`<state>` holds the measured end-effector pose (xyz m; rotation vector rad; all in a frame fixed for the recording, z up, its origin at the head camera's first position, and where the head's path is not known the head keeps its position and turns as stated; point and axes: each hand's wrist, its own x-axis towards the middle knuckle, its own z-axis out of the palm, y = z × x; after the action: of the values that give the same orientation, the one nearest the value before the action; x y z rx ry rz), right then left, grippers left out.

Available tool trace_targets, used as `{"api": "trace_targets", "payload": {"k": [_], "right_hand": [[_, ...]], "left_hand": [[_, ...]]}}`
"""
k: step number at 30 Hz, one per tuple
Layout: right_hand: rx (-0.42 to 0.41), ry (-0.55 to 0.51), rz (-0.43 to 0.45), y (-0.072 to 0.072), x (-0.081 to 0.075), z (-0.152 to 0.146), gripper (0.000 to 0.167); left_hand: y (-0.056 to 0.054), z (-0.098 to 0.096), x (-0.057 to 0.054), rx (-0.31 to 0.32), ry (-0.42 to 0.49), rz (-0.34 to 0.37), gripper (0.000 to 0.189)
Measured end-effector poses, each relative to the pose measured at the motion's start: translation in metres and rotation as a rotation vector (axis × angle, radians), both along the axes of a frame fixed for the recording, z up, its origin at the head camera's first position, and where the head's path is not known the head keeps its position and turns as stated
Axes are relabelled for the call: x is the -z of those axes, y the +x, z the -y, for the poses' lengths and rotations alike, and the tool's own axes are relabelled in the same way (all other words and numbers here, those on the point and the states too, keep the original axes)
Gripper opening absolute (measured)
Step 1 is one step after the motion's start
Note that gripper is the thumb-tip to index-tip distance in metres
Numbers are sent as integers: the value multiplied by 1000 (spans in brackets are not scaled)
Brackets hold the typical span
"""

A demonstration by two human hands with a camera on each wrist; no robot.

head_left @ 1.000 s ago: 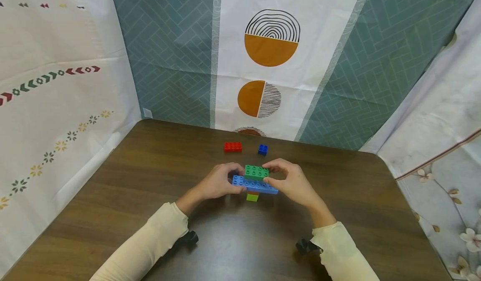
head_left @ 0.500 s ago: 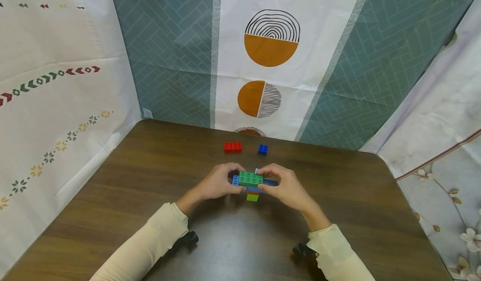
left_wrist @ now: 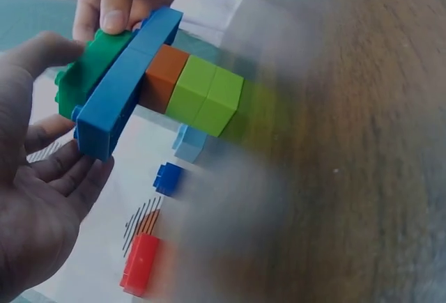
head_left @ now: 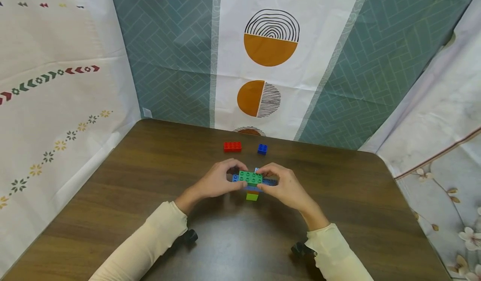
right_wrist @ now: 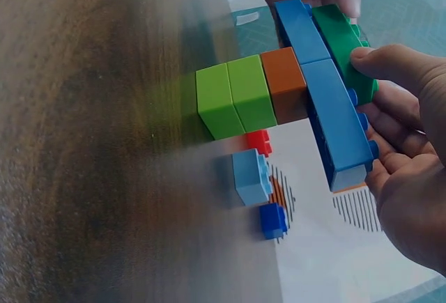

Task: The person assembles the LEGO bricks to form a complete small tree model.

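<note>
A green brick (head_left: 250,178) lies across two blue bricks, one near (right_wrist: 341,122) and one far (right_wrist: 301,31) in the right wrist view. Whether it is fully seated, I cannot tell. Below the blue pair come an orange brick (right_wrist: 284,83) and two lime green bricks (left_wrist: 202,94) forming a narrow column on the table. My right hand (head_left: 284,185) pinches the green brick's right end between thumb and fingers. At its left end, my left hand (head_left: 218,180) grips the green brick with the thumb in front, other fingers spread beside the blue brick.
Behind the stack stands a light blue brick (right_wrist: 249,176), mostly hidden in the head view. Farther back on the brown table (head_left: 169,155) lie a red brick (head_left: 232,147) and a small dark blue brick (head_left: 262,149). Cloth sheets (head_left: 176,64) hang around the table.
My right hand brought the green brick left and down over the blue bricks. The left thumb and fingers moved up from the blue brick to the green one.
</note>
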<state>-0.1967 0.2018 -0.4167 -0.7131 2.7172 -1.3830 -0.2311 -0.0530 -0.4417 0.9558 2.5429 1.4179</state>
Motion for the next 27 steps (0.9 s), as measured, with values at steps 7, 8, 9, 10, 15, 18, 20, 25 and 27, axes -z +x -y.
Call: {"api": "trace_targets", "payload": {"k": [7, 8, 9, 10, 15, 18, 20, 25, 27], "right_hand": [[4, -1, 4, 0, 1, 2, 31], [6, 0, 4, 0, 1, 2, 31], [8, 0, 2, 0, 2, 2, 31], [7, 0, -2, -1, 2, 2, 32], [-7, -2, -24, -1, 4, 1, 33], [-14, -4, -31, -2, 4, 0, 32], [-15, -4, -30, -3, 5, 0, 32], [-13, -6, -7, -4, 5, -1, 31], [-13, -7, -1, -5, 5, -1, 31]], "left_hand": [[-1, 3, -2, 30, 52, -5, 21], [-1, 3, -2, 38, 58, -4, 21], [-2, 3, -2, 44, 63, -3, 20], [-2, 3, -2, 48, 67, -2, 20], [-3, 3, -2, 59, 80, -5, 20], [-4, 4, -1, 56, 81, -7, 20], [-4, 4, -1, 48, 80, -8, 19], [-4, 4, -2, 31, 66, -5, 19], [-4, 5, -2, 33, 63, 3, 19]]}}
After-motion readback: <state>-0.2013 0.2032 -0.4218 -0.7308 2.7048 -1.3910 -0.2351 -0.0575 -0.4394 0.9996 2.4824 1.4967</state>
